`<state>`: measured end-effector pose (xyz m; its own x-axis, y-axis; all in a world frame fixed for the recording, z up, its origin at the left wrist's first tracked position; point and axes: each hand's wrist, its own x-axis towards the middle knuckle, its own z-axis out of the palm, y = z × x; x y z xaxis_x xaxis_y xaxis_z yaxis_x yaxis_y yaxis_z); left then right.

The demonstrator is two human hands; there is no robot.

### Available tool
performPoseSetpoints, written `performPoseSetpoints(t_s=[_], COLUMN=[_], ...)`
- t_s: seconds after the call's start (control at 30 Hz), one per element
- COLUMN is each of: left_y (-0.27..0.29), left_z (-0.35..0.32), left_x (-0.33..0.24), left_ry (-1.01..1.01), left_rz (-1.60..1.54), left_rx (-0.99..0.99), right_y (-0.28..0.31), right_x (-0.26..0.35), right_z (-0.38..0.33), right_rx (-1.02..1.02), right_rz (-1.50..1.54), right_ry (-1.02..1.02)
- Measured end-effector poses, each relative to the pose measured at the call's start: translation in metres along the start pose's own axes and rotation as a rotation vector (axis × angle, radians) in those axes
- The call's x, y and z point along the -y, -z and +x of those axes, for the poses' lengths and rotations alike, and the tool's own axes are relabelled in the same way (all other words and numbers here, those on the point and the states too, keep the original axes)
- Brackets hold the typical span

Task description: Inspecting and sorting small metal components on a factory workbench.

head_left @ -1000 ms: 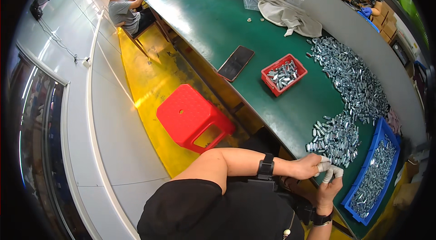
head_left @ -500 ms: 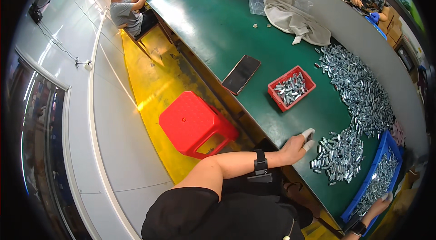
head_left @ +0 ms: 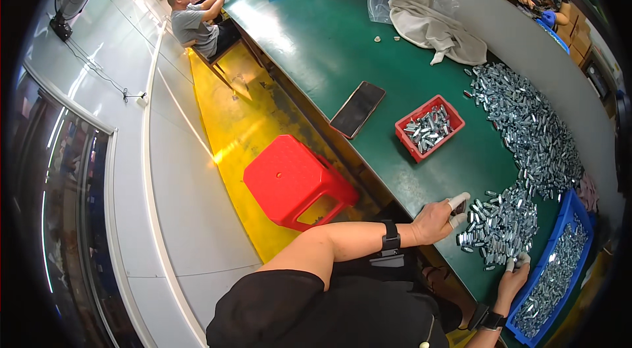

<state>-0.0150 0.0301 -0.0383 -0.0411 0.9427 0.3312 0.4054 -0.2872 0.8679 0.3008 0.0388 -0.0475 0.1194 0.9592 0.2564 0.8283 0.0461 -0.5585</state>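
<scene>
My left hand [head_left: 433, 221], with pale finger covers on the thumb and a finger, is at the left edge of a small pile of shiny metal parts [head_left: 501, 226]. Its fingers are curled, and whatever sits between them is too small to make out. At the pile's near edge is my right hand [head_left: 512, 282], also wearing pale finger covers, its fingertips drawn together against the parts. What they pinch cannot be made out. Just right of that hand lies a blue tray [head_left: 571, 206] holding many similar parts.
A larger heap of metal parts [head_left: 523, 121] runs along the grey partition. Farther left are a red bin [head_left: 403, 127] of parts, a phone [head_left: 357, 109] and a grey cloth [head_left: 438, 32]. A red stool [head_left: 280, 177] stands beside the green table [head_left: 322, 38]. Other people sit at the far end.
My right hand has moved left from over the blue tray to the near edge of the small pile. My left hand stays beside the pile. The view has shifted slightly.
</scene>
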Motion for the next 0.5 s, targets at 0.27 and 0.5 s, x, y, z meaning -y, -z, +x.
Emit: performPoseSetpoints(t_s=[0.27, 0.5], left_y=[0.002, -0.001], left_z=[0.002, -0.007], left_x=[-0.001, -0.010], left_ry=[0.089, 0.080], left_rz=[-0.081, -0.336], left_rx=[0.030, -0.013], right_y=[-0.002, 0.005], right_x=[-0.029, -0.005], right_z=[-0.013, -0.012], right_rx=[-0.070, 0.058], right_rz=[0.288, 0.113], right_ry=[0.043, 0.044])
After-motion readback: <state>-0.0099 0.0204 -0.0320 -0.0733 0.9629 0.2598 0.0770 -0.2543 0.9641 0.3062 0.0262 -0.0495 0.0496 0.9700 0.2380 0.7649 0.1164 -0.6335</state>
